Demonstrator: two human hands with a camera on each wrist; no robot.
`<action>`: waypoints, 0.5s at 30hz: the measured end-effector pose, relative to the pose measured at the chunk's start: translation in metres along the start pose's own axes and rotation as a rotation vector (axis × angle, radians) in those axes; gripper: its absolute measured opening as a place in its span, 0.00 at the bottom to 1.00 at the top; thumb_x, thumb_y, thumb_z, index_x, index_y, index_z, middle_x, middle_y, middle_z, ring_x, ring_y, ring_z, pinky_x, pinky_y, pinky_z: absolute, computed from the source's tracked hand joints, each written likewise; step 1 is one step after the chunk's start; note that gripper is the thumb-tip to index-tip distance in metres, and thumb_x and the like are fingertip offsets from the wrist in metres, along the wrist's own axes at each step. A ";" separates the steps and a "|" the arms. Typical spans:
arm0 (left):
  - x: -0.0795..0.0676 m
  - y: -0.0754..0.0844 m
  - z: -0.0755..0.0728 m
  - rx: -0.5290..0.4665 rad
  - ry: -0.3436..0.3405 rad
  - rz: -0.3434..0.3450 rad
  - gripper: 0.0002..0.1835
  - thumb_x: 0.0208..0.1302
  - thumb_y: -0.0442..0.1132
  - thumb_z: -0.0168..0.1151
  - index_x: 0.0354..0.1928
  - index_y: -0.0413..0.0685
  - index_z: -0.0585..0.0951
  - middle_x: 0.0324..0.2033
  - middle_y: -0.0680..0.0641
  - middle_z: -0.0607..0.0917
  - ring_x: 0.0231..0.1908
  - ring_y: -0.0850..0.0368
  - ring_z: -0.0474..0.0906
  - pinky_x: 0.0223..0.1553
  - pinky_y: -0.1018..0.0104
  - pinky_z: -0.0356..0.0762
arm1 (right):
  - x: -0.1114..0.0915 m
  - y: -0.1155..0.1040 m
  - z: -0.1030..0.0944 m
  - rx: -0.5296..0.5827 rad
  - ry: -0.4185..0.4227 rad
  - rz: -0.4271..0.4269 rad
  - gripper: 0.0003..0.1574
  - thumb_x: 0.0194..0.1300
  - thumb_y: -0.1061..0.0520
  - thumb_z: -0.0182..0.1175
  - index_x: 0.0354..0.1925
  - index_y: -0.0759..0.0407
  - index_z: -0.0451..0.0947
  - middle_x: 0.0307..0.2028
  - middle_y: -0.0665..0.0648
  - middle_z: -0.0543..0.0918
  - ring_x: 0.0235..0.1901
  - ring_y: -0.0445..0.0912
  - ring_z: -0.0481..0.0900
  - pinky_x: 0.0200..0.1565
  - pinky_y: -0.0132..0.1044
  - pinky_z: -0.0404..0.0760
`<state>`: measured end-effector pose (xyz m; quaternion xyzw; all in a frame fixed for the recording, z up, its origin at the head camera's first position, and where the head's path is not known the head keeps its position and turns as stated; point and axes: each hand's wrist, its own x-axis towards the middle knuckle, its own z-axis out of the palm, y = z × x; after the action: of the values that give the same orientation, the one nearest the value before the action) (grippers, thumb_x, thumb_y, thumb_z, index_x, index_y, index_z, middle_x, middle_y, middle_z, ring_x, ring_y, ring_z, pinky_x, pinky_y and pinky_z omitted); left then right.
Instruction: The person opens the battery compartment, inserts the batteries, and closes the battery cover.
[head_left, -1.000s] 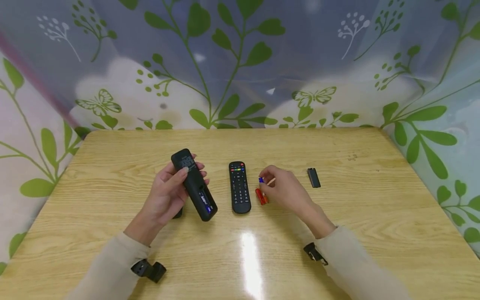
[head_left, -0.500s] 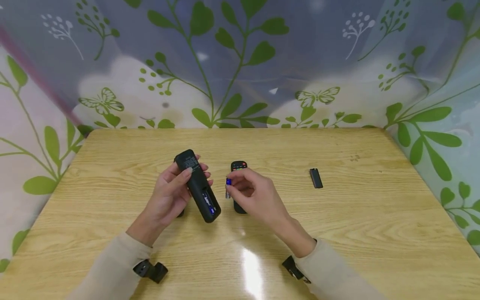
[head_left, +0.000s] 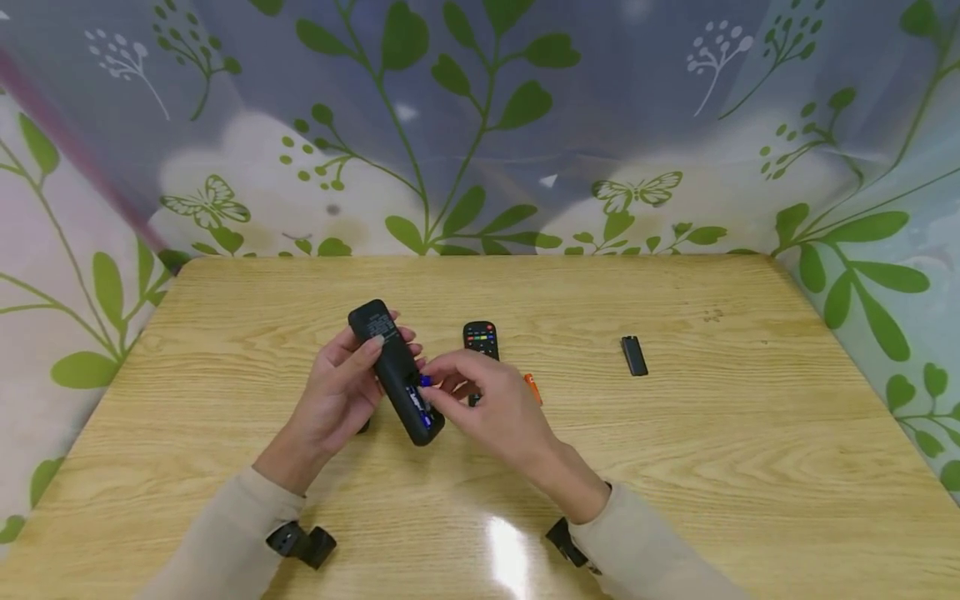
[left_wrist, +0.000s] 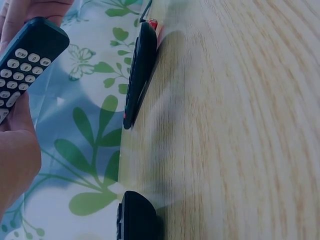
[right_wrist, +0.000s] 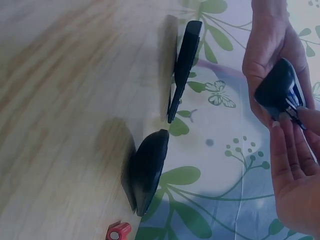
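My left hand (head_left: 337,396) grips a black remote control (head_left: 386,354), its back turned up and its battery bay uncovered. One battery (head_left: 417,403) with a blue and white wrapper lies in the bay. Between thumb and fingers my right hand (head_left: 506,412) pinches a blue battery (head_left: 425,381) at the bay's upper end; whether it is seated cannot be seen. In the left wrist view, white number keys show on the held remote's front (left_wrist: 25,72). The right wrist view shows both hands meeting at this remote (right_wrist: 277,90).
Behind my right hand a second remote (head_left: 480,335) lies face up, partly covered. An orange-red battery (head_left: 532,389) lies beside it. Farther right is a small black battery cover (head_left: 633,356). Another dark remote (left_wrist: 137,217) lies on the table (head_left: 712,467), mostly hidden below my left hand.
My right hand has picked up the blue battery beside the orange-red one and carried it left over the second remote to the held remote's bay. My left hand has hardly moved.
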<state>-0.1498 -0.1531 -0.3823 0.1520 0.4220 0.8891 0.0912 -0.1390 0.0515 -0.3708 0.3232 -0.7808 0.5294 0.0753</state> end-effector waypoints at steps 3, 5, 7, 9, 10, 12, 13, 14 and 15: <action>0.000 0.000 0.000 -0.013 -0.009 -0.002 0.21 0.73 0.30 0.47 0.65 0.34 0.63 0.49 0.39 0.77 0.50 0.46 0.78 0.57 0.54 0.73 | -0.001 0.000 0.001 -0.059 -0.006 -0.033 0.10 0.61 0.60 0.66 0.42 0.58 0.81 0.38 0.49 0.81 0.32 0.36 0.77 0.35 0.27 0.81; 0.000 0.000 -0.001 -0.031 -0.009 -0.006 0.20 0.73 0.30 0.47 0.64 0.34 0.64 0.49 0.38 0.77 0.50 0.46 0.78 0.57 0.53 0.73 | -0.001 0.000 0.001 -0.110 -0.011 -0.056 0.10 0.61 0.59 0.66 0.43 0.58 0.81 0.39 0.49 0.81 0.32 0.36 0.76 0.35 0.26 0.80; 0.000 0.000 -0.001 -0.039 -0.008 -0.005 0.19 0.73 0.31 0.47 0.64 0.35 0.64 0.49 0.38 0.77 0.50 0.46 0.78 0.57 0.53 0.73 | -0.002 0.000 0.002 -0.143 -0.016 -0.068 0.11 0.61 0.59 0.67 0.43 0.57 0.81 0.39 0.48 0.81 0.33 0.36 0.76 0.35 0.27 0.80; 0.000 0.000 -0.001 -0.046 -0.004 -0.002 0.19 0.73 0.31 0.47 0.63 0.35 0.65 0.49 0.38 0.76 0.50 0.46 0.78 0.57 0.52 0.73 | -0.002 0.001 0.003 -0.167 -0.019 -0.079 0.11 0.61 0.58 0.67 0.44 0.57 0.81 0.40 0.48 0.81 0.33 0.36 0.76 0.35 0.28 0.80; -0.001 0.001 -0.001 -0.052 -0.004 -0.004 0.19 0.73 0.30 0.47 0.63 0.35 0.64 0.49 0.38 0.76 0.50 0.46 0.77 0.57 0.52 0.73 | -0.002 0.002 0.003 -0.176 -0.020 -0.088 0.11 0.61 0.58 0.66 0.44 0.57 0.81 0.40 0.48 0.81 0.33 0.36 0.76 0.35 0.28 0.80; -0.001 0.001 0.000 -0.046 -0.003 -0.005 0.19 0.73 0.30 0.47 0.64 0.35 0.64 0.49 0.38 0.76 0.50 0.46 0.77 0.56 0.52 0.73 | -0.003 0.003 0.003 -0.180 -0.027 -0.101 0.12 0.62 0.58 0.66 0.45 0.57 0.81 0.40 0.49 0.81 0.33 0.37 0.76 0.35 0.29 0.80; -0.001 0.001 0.001 -0.045 -0.003 -0.005 0.20 0.73 0.30 0.47 0.64 0.34 0.64 0.49 0.38 0.76 0.50 0.46 0.77 0.56 0.52 0.73 | -0.004 0.003 0.002 -0.185 -0.032 -0.111 0.12 0.62 0.58 0.66 0.45 0.57 0.81 0.40 0.50 0.81 0.33 0.37 0.77 0.35 0.28 0.80; -0.001 0.001 0.001 -0.049 -0.003 -0.006 0.20 0.73 0.31 0.47 0.64 0.34 0.64 0.49 0.38 0.76 0.50 0.46 0.77 0.56 0.52 0.73 | -0.004 0.003 0.002 -0.196 -0.039 -0.124 0.12 0.63 0.58 0.65 0.46 0.57 0.81 0.41 0.50 0.81 0.33 0.38 0.77 0.35 0.28 0.80; -0.001 0.002 0.001 -0.057 -0.004 -0.007 0.20 0.73 0.31 0.47 0.64 0.34 0.64 0.49 0.37 0.76 0.50 0.46 0.77 0.56 0.51 0.73 | -0.004 0.003 0.002 -0.216 -0.048 -0.138 0.13 0.63 0.57 0.65 0.47 0.57 0.81 0.41 0.51 0.81 0.33 0.38 0.77 0.35 0.26 0.79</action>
<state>-0.1485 -0.1538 -0.3808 0.1497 0.3970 0.9001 0.0992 -0.1368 0.0525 -0.3755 0.3787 -0.8107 0.4279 0.1271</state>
